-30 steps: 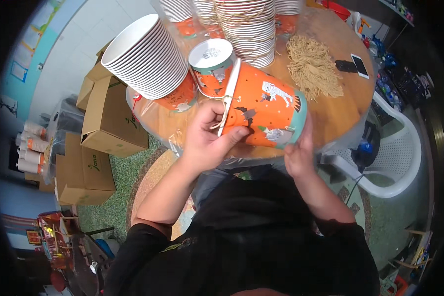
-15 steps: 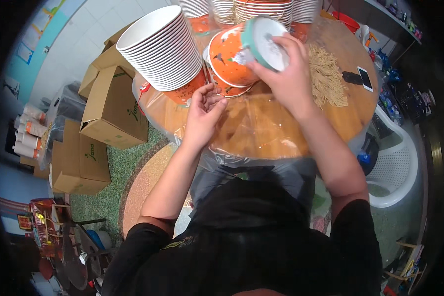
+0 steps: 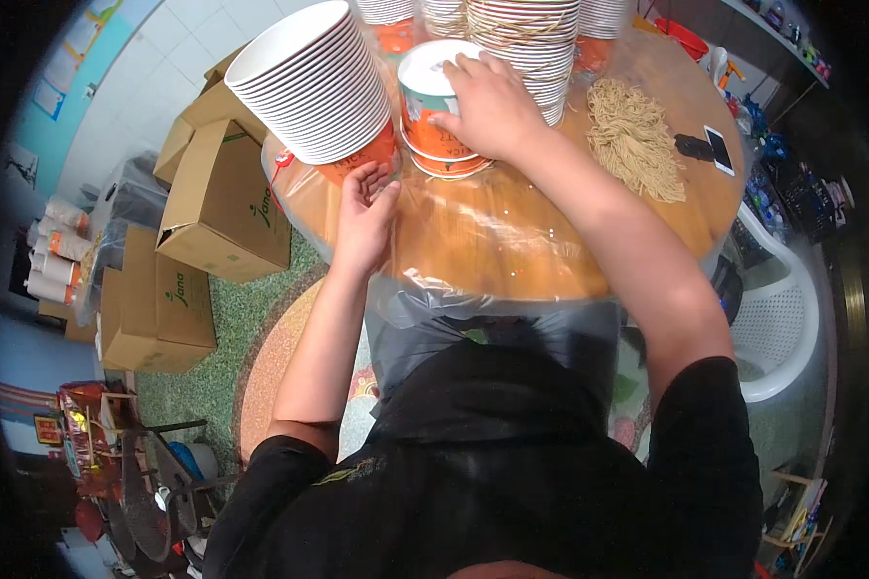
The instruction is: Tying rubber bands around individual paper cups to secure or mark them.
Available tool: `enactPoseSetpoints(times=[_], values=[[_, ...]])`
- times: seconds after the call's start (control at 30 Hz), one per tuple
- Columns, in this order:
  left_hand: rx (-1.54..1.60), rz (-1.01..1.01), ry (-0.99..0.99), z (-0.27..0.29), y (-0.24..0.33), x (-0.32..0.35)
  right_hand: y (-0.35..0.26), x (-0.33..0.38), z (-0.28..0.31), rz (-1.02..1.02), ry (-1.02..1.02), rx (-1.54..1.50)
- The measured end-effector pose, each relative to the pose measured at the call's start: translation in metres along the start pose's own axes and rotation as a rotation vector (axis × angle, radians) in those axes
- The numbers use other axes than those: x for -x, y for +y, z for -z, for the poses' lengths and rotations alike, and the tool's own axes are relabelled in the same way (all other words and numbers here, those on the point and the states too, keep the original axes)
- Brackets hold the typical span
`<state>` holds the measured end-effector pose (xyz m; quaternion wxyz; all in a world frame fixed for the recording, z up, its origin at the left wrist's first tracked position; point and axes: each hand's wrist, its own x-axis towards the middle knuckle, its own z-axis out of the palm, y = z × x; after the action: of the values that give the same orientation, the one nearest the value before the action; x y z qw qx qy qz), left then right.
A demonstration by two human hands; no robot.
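My right hand (image 3: 492, 106) grips an upside-down orange paper bucket (image 3: 439, 130), its fingers over the pale base and its thumb on the side. A green-grey band runs around that base. Below, close-set white rims show at least one more bucket under it. My left hand (image 3: 365, 214) is held low beside them, fingers loosely curled, thumb apart, with nothing visible in it. Just beyond that hand, a tall stack of nested white-rimmed paper buckets (image 3: 309, 87) stands mouth up, with orange showing at its foot.
More bucket stacks (image 3: 526, 58) stand at the back, some strung with tan cord. A heap of tan strings (image 3: 637, 140) and a white phone (image 3: 718, 151) lie right on the plastic-covered round table (image 3: 512, 241). Cardboard boxes (image 3: 227, 207) stand left; a white chair (image 3: 777, 318) stands right.
My right hand has brought the tilted bucket down and left, base up, over the bucket below. My left hand has drawn back left and down, away from the buckets.
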<state>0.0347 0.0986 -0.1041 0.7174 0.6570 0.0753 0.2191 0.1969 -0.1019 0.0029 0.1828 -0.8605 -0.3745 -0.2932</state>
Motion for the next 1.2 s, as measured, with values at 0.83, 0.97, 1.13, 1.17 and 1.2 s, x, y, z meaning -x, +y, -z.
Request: enactPoseSetpoints(times=[0.83,0.97,1.13,1.17,1.2], values=[[-0.479,-0.183,0.049,0.006,-0.029,0.019,-0.110,-0.127,0.041,0.332,0.129,-0.377],[-0.546,-0.227,0.055,0.012,-0.029,0.020,-0.131,-0.120,0.073,0.187,-0.087,-0.552],[-0.599,-0.205,0.041,0.005,-0.018,0.024,-0.135,-0.129,0.118,0.263,0.125,-0.462],[-0.600,-0.206,0.038,0.005,-0.019,0.024,-0.139,-0.126,0.136,0.234,-0.054,-0.394],[-0.601,-0.206,0.037,0.005,-0.020,0.024,-0.144,-0.120,0.150,0.247,-0.153,-0.256]])
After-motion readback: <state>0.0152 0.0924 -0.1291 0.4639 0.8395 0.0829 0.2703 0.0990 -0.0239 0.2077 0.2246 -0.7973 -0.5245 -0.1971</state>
